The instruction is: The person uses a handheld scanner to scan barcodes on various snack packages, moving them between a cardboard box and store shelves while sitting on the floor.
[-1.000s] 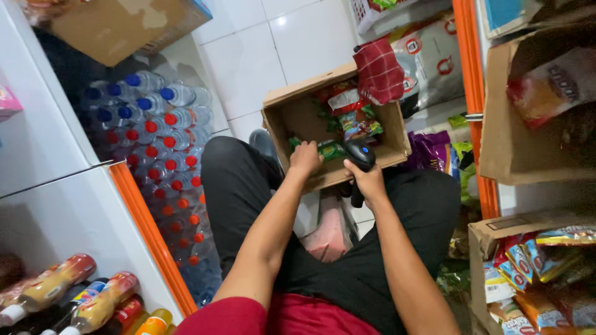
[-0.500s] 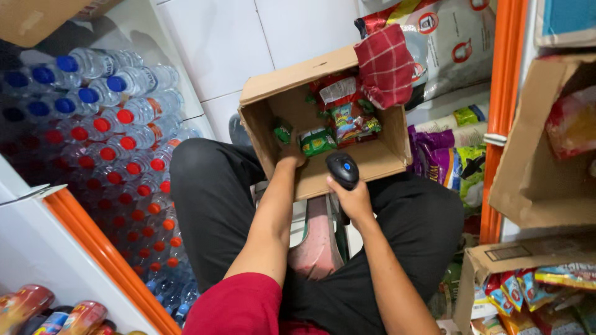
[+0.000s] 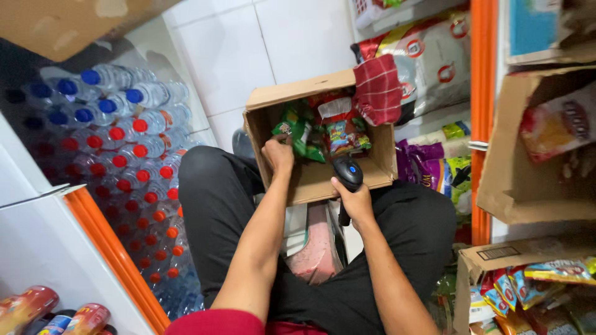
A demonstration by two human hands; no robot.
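Observation:
An open cardboard box (image 3: pixel 323 180) rests on my knees, holding several green and red snack packets (image 3: pixel 329 127). My left hand (image 3: pixel 277 154) reaches into the box and grips a green snack packet (image 3: pixel 292 131) at its left side. My right hand (image 3: pixel 354 200) is closed around a black handheld barcode scanner (image 3: pixel 347 174), its head pointing into the box. A red checked cloth (image 3: pixel 377 90) hangs over the box's far right corner.
Shrink-wrapped water bottles (image 3: pixel 124 142) with blue and red caps are stacked at left behind an orange shelf edge (image 3: pixel 112 254). An orange upright (image 3: pixel 481 118) and cardboard boxes of snacks (image 3: pixel 534 161) stand at right. Large sacks (image 3: pixel 428 59) lie behind the box.
My left hand has moved deeper into the box onto a green packet. The view has shifted, so the box sits more to the right. The scanner stays in my right hand.

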